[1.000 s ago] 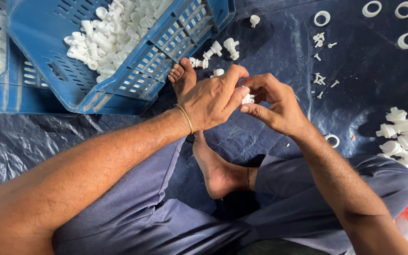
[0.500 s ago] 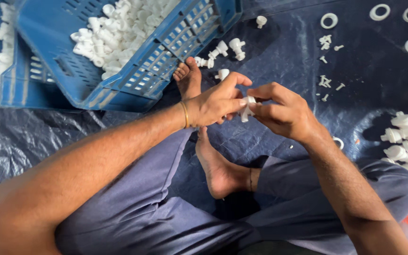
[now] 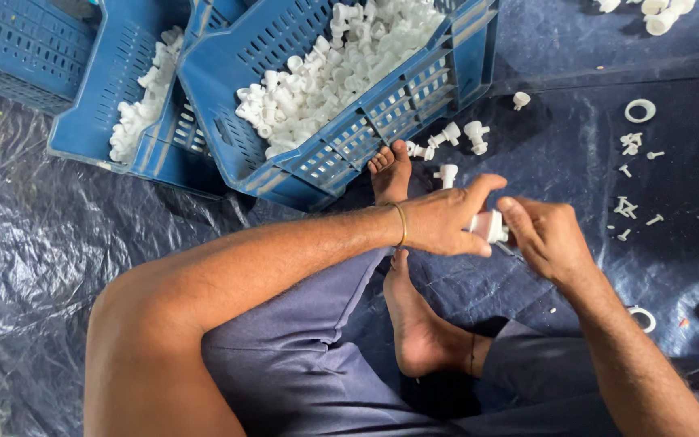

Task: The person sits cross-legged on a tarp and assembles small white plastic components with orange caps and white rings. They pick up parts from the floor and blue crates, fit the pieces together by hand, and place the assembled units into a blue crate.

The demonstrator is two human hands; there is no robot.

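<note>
Under everything you work on lies a dark plastic sheet (image 3: pixel 66 243), crinkled and glossy, spreading out on every side of your hands. Up and to the left of your left hand stands a blue slatted crate (image 3: pixel 414 89), tilted, heaped with small white plastic fittings (image 3: pixel 325 73); its lower corner sits just above your bare foot (image 3: pixel 390 171). Farther left of that, well away from both hands, a second blue crate (image 3: pixel 115 137) holds a smaller pile of the same white parts.

Your legs, in grey-blue trousers (image 3: pixel 301 356), are folded beneath your forearms, and your other foot (image 3: pixel 422 324) rests sole-up directly below your hands.

Your left hand (image 3: pixel 446 220) is closed around a small white plastic fitting (image 3: pixel 489 225), thumb stretched over the top of it, with a thin bangle (image 3: pixel 400 224) at the wrist. Your right hand (image 3: pixel 548 239) meets it from the right, fingertips pinched on the same piece, so the fitting sits between the two hands and is mostly hidden by them.

Just above your hands, near the crate's corner, a few loose white fittings (image 3: pixel 455 137) lie on the sheet. To the right of your right hand are scattered tiny white bits (image 3: pixel 629 206), a white ring (image 3: pixel 639 110) higher up, and another ring (image 3: pixel 642 317) below your right wrist.
</note>
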